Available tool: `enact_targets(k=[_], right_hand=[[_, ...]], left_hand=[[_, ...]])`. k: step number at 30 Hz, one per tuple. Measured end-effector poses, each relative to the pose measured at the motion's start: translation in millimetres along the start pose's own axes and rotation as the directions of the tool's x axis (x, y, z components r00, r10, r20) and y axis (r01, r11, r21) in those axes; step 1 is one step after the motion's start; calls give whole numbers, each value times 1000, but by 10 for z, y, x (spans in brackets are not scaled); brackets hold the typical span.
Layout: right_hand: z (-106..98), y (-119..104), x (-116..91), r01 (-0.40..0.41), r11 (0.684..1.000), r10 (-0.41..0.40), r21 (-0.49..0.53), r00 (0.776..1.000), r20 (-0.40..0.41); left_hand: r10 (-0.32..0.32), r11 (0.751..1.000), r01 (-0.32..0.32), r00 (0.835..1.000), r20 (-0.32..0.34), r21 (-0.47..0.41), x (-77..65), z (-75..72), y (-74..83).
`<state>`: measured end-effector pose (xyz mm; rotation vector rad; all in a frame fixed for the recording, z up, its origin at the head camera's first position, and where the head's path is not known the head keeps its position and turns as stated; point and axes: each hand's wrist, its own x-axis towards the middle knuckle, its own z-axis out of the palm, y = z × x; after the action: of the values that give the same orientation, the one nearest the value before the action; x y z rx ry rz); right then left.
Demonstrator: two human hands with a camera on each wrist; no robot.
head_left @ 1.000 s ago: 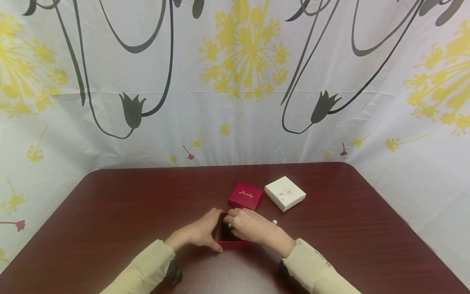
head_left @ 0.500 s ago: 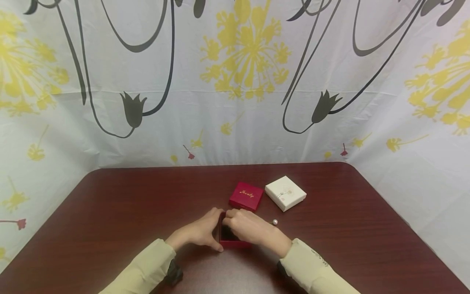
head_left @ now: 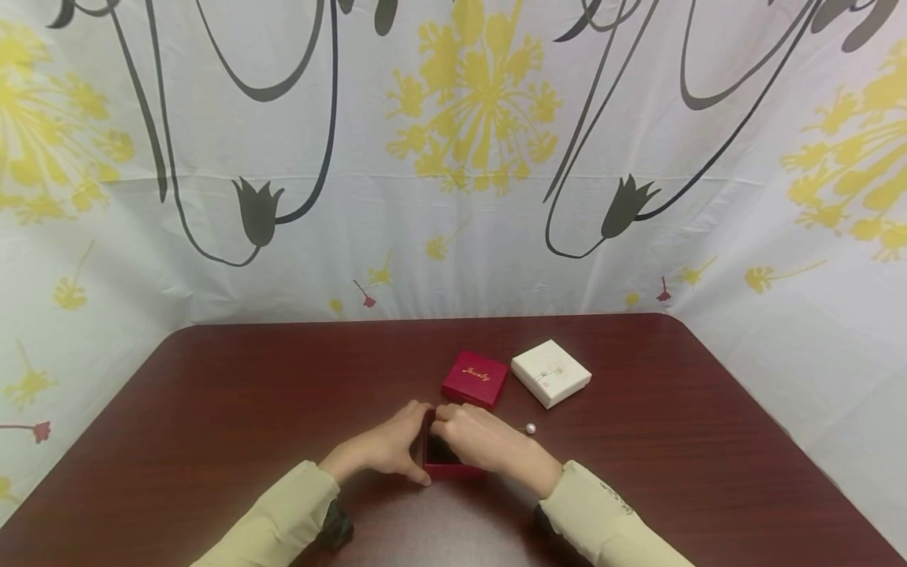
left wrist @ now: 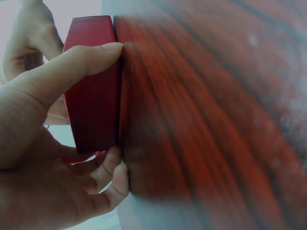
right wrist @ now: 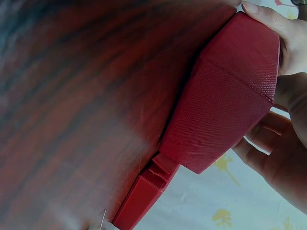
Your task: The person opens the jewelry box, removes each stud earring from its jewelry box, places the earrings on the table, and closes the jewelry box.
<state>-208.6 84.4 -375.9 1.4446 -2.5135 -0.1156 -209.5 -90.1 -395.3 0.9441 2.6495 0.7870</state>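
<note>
A small red box with a dark lining sits on the table, open side up. My left hand grips it from the left; in the left wrist view the thumb presses one red side and the fingers curl at another. Over the right part of the box lies my right hand, its bent fingers reaching inside. Whatever those fingers touch is hidden, so I cannot tell if they hold anything. Right of that hand, a pearl-headed pin lies on the table; its thin metal shank shows in the right wrist view.
Behind the box lies a red square lid with gold "Jewelry" lettering. To its right is a white box with a flower print. The dark wooden table ends at a patterned curtain behind and at the sides.
A second ago a small shiny round piece showed at my right fingers; now it is out of sight. The right hand has turned slightly and settled over the box. The left hand stays put.
</note>
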Motion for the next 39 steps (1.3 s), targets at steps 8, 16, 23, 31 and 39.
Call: enact_targets(k=[8, 16, 23, 31, 39], right_hand=[[-10, -4, -10, -2, 1000, 3, 23, 1000, -14], [0, 10, -21, -2, 999, 3, 37, 999, -41], [3, 40, -38, -7, 997, 13, 75, 997, -78], [-19, 64, -58, -4, 994, 16, 106, 994, -107], [-39, 107, -99, -27, 990, 42, 137, 994, -105]], left_hand=[[2, 1000, -2, 1000, 1, 3, 8, 3, 0], [11, 1000, -11, 1000, -2, 4, -6, 12, -2], [24, 1000, -24, 1000, -5, -2, 5, 5, 2], [22, 1000, -22, 1000, -11, 8, 0, 8, -1], [23, 1000, -23, 1000, -16, 6, -5, 3, 10]])
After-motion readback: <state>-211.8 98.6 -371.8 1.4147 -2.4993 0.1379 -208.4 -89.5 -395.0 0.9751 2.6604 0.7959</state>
